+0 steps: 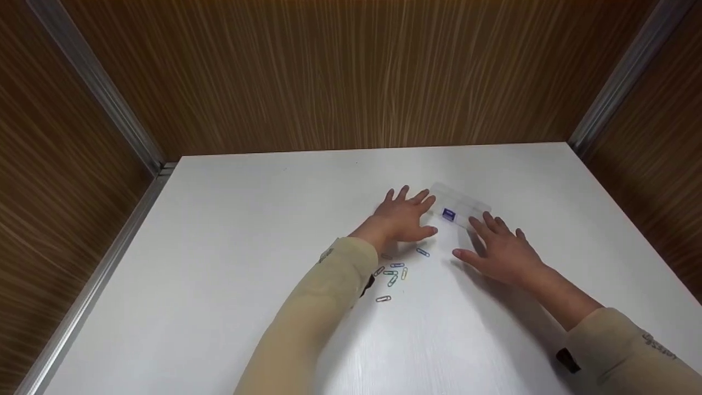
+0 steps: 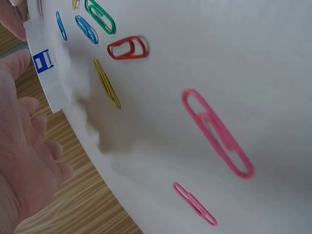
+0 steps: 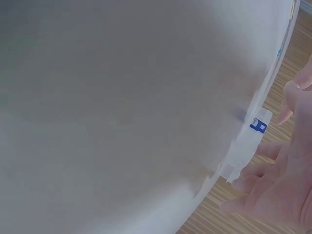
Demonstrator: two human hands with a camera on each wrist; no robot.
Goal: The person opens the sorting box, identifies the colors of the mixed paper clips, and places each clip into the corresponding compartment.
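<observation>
A small clear plastic box (image 1: 459, 207) with a blue label lies on the white table (image 1: 230, 230). My left hand (image 1: 402, 215) lies flat and open just left of the box, fingertips beside its near end. Just right of the box, my right hand (image 1: 502, 249) is open with spread fingers that reach its right edge. Several coloured paper clips (image 1: 392, 272) lie scattered under and behind my left wrist. The left wrist view shows the box (image 2: 47, 68) and pink, red, yellow, green and blue paper clips (image 2: 217, 131). In the right wrist view the box (image 3: 248, 144) sits by my fingertips (image 3: 234, 184).
Wood-grain walls (image 1: 351, 71) with metal corner strips (image 1: 93, 82) close in the table on three sides. One paper clip (image 1: 422, 252) lies apart between my two hands.
</observation>
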